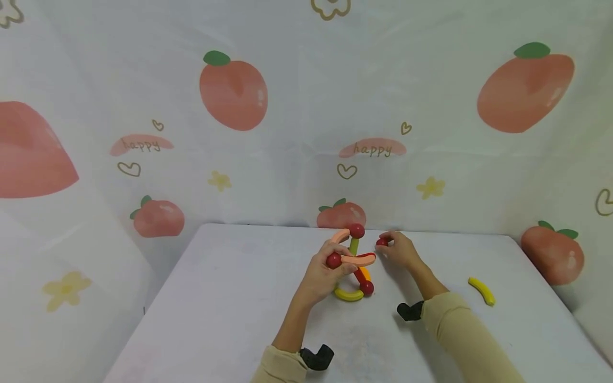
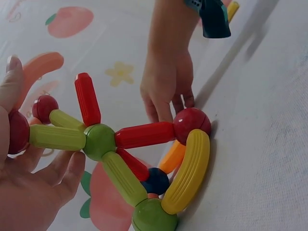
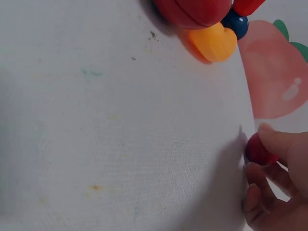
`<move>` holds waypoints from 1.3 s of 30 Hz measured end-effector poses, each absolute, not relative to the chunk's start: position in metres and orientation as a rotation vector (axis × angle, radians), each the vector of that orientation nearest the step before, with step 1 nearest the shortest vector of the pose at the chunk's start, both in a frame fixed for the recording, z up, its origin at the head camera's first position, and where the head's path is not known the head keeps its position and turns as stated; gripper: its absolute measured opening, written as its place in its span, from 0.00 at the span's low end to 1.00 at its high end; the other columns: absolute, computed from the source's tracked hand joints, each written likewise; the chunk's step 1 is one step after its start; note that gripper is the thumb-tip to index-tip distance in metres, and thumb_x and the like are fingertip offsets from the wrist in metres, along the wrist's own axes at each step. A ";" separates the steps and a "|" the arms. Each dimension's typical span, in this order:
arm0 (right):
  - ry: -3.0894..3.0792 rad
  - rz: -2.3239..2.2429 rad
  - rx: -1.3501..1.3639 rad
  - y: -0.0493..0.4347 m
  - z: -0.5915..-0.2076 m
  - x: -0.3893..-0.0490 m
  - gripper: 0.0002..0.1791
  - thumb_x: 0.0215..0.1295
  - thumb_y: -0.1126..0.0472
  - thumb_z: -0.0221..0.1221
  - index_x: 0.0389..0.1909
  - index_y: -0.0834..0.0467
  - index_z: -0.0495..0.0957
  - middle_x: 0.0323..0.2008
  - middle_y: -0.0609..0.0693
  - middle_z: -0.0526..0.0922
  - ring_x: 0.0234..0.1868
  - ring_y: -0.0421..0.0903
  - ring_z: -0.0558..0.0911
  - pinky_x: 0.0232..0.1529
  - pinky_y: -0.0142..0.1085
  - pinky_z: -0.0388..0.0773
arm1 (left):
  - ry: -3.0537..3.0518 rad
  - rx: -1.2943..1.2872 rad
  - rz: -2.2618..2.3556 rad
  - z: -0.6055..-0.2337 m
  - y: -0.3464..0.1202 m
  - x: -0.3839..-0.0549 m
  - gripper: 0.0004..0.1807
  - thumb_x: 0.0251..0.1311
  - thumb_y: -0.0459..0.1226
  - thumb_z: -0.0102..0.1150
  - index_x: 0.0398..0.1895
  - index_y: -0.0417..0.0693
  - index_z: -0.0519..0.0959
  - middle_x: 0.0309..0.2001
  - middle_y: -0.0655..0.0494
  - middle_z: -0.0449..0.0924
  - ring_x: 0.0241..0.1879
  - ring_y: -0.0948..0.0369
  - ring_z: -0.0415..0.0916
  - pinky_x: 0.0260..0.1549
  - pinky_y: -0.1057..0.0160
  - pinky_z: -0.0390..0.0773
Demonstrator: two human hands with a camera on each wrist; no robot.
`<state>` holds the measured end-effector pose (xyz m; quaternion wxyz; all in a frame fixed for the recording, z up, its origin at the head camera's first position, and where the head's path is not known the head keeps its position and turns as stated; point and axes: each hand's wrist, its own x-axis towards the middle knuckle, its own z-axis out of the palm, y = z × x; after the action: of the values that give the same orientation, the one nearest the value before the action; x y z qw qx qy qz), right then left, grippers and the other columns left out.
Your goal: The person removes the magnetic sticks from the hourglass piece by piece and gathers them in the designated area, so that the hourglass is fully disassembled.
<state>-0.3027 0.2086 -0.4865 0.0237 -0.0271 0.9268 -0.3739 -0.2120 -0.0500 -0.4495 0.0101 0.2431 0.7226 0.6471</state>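
My left hand (image 1: 320, 277) grips a toy structure of balls and rods by one of its red balls (image 1: 333, 260). In the left wrist view, a green ball (image 2: 99, 142) at the structure's middle joins red rods (image 2: 87, 99) and green rods (image 2: 57, 137). A curved yellow rod (image 2: 188, 173) runs low between a red ball (image 2: 192, 125) and another green ball (image 2: 155, 215). A dark blue ball (image 2: 156, 181) and an orange rod (image 2: 173, 157) sit behind. To the structure's right, near the table's far edge, my right hand (image 1: 402, 252) pinches a loose red ball (image 3: 260, 150).
A separate curved yellow rod (image 1: 481, 291) lies on the white table (image 1: 201, 308) at the right. Behind the far edge hangs a pale curtain (image 1: 297, 106) printed with fruit. Black wrist mounts (image 1: 317, 357) sit at both sleeves.
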 end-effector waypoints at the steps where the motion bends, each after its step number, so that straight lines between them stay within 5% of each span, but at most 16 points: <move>1: 2.864 -1.145 -0.089 0.209 -0.486 -0.302 0.25 0.69 0.57 0.64 0.61 0.65 0.75 0.53 0.63 0.81 0.52 0.57 0.77 0.56 0.50 0.81 | 2.253 0.753 2.020 -0.449 -0.050 -0.212 0.18 0.62 0.50 0.68 0.50 0.55 0.78 0.76 0.63 0.63 0.77 0.52 0.61 0.59 0.66 0.80; 8: 2.978 -1.231 -0.239 0.203 -0.457 -0.278 0.28 0.73 0.53 0.60 0.66 0.65 0.72 0.60 0.67 0.75 0.56 0.62 0.78 0.57 0.56 0.81 | 2.263 0.757 2.027 -0.449 -0.049 -0.213 0.17 0.63 0.51 0.67 0.49 0.57 0.77 0.76 0.64 0.64 0.76 0.52 0.63 0.58 0.67 0.80; 15: 2.867 -1.393 -0.662 0.189 -0.412 -0.219 0.15 0.75 0.52 0.57 0.57 0.49 0.80 0.54 0.49 0.80 0.54 0.48 0.75 0.50 0.36 0.76 | 2.269 0.796 2.044 -0.446 -0.049 -0.216 0.17 0.65 0.51 0.64 0.52 0.58 0.75 0.76 0.63 0.63 0.74 0.53 0.67 0.57 0.66 0.81; 21: 2.808 -1.433 -0.854 0.178 -0.418 -0.203 0.12 0.70 0.57 0.64 0.52 0.45 0.82 0.53 0.45 0.80 0.54 0.44 0.71 0.48 0.31 0.75 | 2.276 0.795 2.060 -0.449 -0.049 -0.217 0.18 0.66 0.51 0.63 0.54 0.56 0.75 0.77 0.54 0.62 0.73 0.49 0.68 0.58 0.64 0.82; 32: 2.997 -1.460 -0.617 0.219 -0.425 -0.192 0.11 0.69 0.59 0.65 0.51 0.51 0.81 0.50 0.48 0.80 0.48 0.34 0.73 0.44 0.26 0.77 | 2.113 0.751 2.138 -0.447 -0.046 -0.217 0.34 0.67 0.35 0.65 0.73 0.60 0.63 0.75 0.57 0.64 0.68 0.45 0.73 0.57 0.61 0.82; 39: 3.318 -1.049 -0.298 0.287 -0.443 -0.178 0.13 0.64 0.56 0.69 0.44 0.61 0.85 0.41 0.61 0.80 0.43 0.52 0.74 0.36 0.38 0.71 | 2.219 0.673 2.029 -0.448 -0.058 -0.216 0.45 0.59 0.33 0.71 0.75 0.70 0.60 0.73 0.60 0.65 0.68 0.47 0.74 0.59 0.53 0.82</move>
<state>-0.1784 0.2874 -0.4429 -0.1745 -0.0841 0.9354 -0.2957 -0.2158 -0.0578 -0.4475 0.0301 0.2184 0.7200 0.6581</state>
